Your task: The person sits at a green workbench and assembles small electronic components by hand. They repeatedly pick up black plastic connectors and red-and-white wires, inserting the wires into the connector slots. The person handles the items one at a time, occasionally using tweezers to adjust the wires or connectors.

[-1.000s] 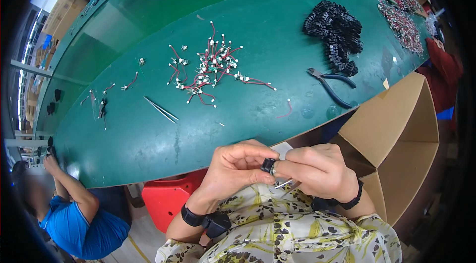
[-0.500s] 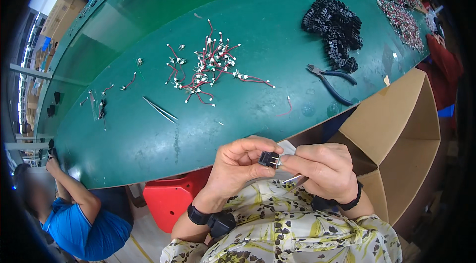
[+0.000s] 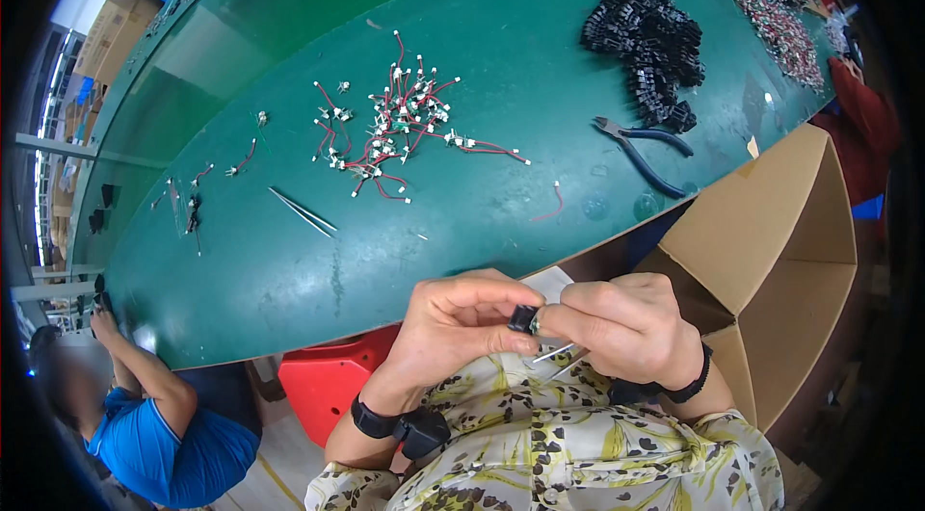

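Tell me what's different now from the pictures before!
The black block in the left hand has turned: half a second ago its metal pins showed, now they don't. The right hand has moved in closer to it. Both hands kept hold: the right still has a thin metal tool. The tweezers, pliers and black pile stayed put on the table.

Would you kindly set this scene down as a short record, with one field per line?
Left hand: holds a small black part
Right hand: at that part's right side, also gripping a metal tool
Green table: tweezers, red-wired white connectors, pliers, heap of black parts
Right of the person: open cardboard box
Far left: co-worker in blue
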Action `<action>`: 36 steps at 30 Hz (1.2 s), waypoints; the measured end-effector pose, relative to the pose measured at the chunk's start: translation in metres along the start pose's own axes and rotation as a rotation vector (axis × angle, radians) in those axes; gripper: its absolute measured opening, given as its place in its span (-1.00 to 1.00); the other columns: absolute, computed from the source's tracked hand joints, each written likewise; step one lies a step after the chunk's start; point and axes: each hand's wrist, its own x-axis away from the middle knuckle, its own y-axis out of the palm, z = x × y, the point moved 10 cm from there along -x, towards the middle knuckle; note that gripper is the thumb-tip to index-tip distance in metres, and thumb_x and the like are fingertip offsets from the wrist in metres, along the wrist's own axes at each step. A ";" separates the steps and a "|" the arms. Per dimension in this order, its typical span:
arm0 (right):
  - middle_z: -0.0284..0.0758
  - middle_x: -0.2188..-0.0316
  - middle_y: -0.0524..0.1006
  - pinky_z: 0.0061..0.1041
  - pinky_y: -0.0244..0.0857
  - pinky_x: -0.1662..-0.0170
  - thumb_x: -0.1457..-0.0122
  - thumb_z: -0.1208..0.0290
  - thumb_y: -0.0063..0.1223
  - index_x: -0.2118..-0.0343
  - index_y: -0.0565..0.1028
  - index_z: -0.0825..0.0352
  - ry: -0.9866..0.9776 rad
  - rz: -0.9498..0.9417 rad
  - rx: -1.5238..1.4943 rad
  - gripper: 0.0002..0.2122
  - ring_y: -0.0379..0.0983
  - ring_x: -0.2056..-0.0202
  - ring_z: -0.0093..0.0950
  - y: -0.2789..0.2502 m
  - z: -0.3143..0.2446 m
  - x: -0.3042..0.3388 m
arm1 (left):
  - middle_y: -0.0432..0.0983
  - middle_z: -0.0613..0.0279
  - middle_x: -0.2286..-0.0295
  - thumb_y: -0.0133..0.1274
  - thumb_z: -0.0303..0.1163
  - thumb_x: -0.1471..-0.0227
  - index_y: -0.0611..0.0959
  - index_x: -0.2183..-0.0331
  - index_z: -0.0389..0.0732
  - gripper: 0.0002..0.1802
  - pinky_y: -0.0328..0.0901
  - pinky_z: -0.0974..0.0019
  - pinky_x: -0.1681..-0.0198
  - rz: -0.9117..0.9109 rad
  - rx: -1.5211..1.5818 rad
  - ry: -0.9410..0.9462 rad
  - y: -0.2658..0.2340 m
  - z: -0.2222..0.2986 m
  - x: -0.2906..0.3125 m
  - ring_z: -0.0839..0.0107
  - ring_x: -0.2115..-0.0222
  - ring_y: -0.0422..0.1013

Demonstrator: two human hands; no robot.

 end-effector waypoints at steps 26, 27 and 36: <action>-0.42 0.41 0.43 -0.58 0.31 0.62 0.23 0.54 0.27 0.17 0.60 0.22 0.173 -0.024 -0.067 -0.58 0.39 0.61 -0.60 -0.007 0.024 0.003 | 0.55 0.14 0.21 0.17 -0.68 0.06 0.52 0.02 -0.29 -0.50 0.39 0.36 0.06 0.175 0.194 -0.080 -0.005 -0.023 0.005 0.44 0.21 0.48; -0.43 0.42 0.43 -0.58 0.31 0.62 0.24 0.54 0.26 0.17 0.60 0.23 0.162 -0.009 -0.053 -0.58 0.39 0.61 -0.60 -0.009 0.023 0.003 | 0.54 0.15 0.21 0.16 -0.69 0.05 0.51 0.02 -0.28 -0.51 0.38 0.36 0.06 0.212 0.218 -0.072 -0.010 -0.026 0.006 0.44 0.21 0.48; -0.41 0.46 0.46 -0.59 0.31 0.58 0.23 0.50 0.32 0.20 0.62 0.21 0.221 -0.078 0.002 -0.60 0.41 0.59 -0.56 -0.010 0.012 -0.006 | 0.51 0.24 0.23 0.06 -0.48 -0.12 0.50 0.05 -0.27 -0.67 0.36 0.41 0.15 0.081 0.284 -0.141 0.017 -0.019 0.007 0.50 0.31 0.45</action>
